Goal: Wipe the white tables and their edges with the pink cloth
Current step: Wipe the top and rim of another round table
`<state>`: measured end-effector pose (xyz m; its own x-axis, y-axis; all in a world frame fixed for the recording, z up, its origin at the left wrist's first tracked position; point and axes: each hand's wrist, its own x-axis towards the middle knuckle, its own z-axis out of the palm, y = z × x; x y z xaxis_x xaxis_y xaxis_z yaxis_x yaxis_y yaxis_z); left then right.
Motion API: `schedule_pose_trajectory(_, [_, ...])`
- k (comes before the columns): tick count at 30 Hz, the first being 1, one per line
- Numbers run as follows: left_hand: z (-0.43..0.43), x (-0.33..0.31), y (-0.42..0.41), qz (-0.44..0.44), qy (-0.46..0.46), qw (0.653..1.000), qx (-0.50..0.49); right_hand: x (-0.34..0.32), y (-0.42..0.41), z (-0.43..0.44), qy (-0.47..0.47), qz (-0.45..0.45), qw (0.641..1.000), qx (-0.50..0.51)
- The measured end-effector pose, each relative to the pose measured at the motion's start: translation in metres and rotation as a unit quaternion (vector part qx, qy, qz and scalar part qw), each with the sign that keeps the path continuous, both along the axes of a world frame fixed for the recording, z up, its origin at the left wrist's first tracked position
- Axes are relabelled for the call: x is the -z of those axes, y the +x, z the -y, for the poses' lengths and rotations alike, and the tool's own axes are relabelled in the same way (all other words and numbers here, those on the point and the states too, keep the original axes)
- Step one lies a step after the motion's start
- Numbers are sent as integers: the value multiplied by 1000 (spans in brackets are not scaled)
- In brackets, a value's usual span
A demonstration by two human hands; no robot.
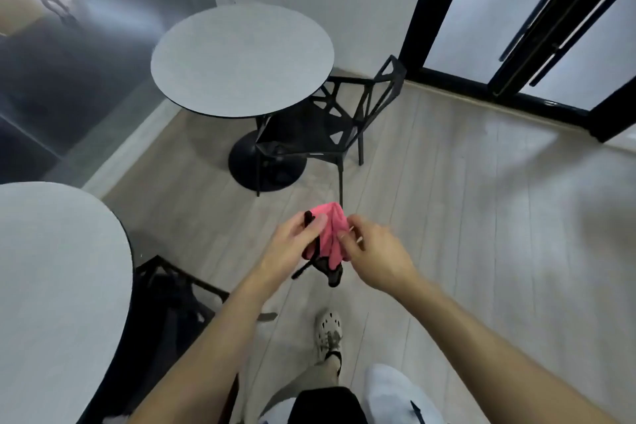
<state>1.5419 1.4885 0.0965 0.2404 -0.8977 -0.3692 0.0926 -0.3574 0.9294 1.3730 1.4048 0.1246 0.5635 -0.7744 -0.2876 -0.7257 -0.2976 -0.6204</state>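
Observation:
I hold the crumpled pink cloth in mid-air above the floor, between both hands. My left hand grips its left side together with a black strap or cord that hangs down below. My right hand pinches the cloth's right side. A round white table stands ahead, well beyond my hands. A second white table fills the lower left, to the left of my left arm.
A black angular chair is tucked under the far table, beside its black pedestal base. Another black chair sits under the near table. Black-framed glass doors line the right. My foot in a white shoe is on the wood floor.

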Motion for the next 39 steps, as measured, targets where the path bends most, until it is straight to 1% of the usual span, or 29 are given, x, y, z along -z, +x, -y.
schedule_pose_trajectory(2, [35, 2, 21, 60, -8, 998, -7, -5, 20, 35, -15, -6, 999, -27])
schedule_pose_trajectory(4, [63, 1, 50, 121, -2, 992, -40, -12, 45, 70, -22, 1, 999, -34])
schedule_pose_trajectory(7, [93, -9, 104, 145, -26, 981, -129, -22, 86, 117, -44, 20, 998, -39])
schedule_pose_trajectory(9, [107, -17, 137, 180, -29, 971, -157, -22, 116, 147, -67, -12, 994, -85])
schedule_pose_trajectory(11, [120, -18, 171, 254, -23, 951, -173, -13, 150, 179, -102, -98, 976, -164])
schedule_pose_trajectory(13, [130, -15, 208, 334, -2, 927, -172, -3, 188, 210, -133, -184, 944, -240])
schedule_pose_trajectory(14, [137, -13, 230, 375, 9, 913, -161, 2, 208, 224, -142, -203, 933, -262])
schedule_pose_trajectory(17, [161, -6, 301, 482, 33, 870, -101, 12, 278, 264, -171, -187, 923, -291])
schedule_pose_trajectory(19, [180, -3, 350, 530, 54, 844, -63, 20, 335, 291, -187, -170, 918, -305])
schedule_pose_trajectory(21, [201, -4, 401, 537, 65, 841, -33, 24, 394, 318, -168, -155, 920, -317])
schedule_pose_trajectory(23, [224, -14, 448, 513, 88, 854, 9, 22, 448, 341, -125, -119, 931, -321])
schedule_pose_trajectory(25, [247, -22, 493, 495, 90, 864, 35, 12, 495, 357, -68, -67, 941, -326])
schedule_pose_trajectory(27, [267, -26, 534, 472, 75, 878, 36, 6, 538, 365, -13, -20, 950, -310])
schedule_pose_trajectory(29, [287, -26, 572, 438, 45, 898, 17, 7, 579, 372, 24, 27, 960, -277])
schedule_pose_trajectory(30, [298, -27, 590, 419, 26, 908, 3, 9, 598, 376, 27, 48, 965, -256])
schedule_pose_trajectory(32, [317, -25, 628, 368, 9, 930, -12, 12, 635, 385, 5, 81, 974, -211])
schedule_pose_trajectory(33, [326, -22, 650, 342, 18, 939, 1, 13, 651, 389, -5, 89, 979, -186])
schedule_pose_trajectory(34, [335, -15, 673, 324, 35, 945, 34, 15, 666, 394, -4, 96, 983, -155])
schedule_pose_trajectory(35, [344, -5, 698, 328, 52, 939, 87, 19, 680, 397, -3, 95, 988, -123])
schedule_pose_trajectory(37, [366, 18, 749, 391, 65, 901, 175, 30, 709, 401, -10, 85, 994, -65])
schedule_pose_trajectory(39, [391, 33, 794, 427, 39, 879, 208, 45, 735, 397, 5, 76, 997, -4])
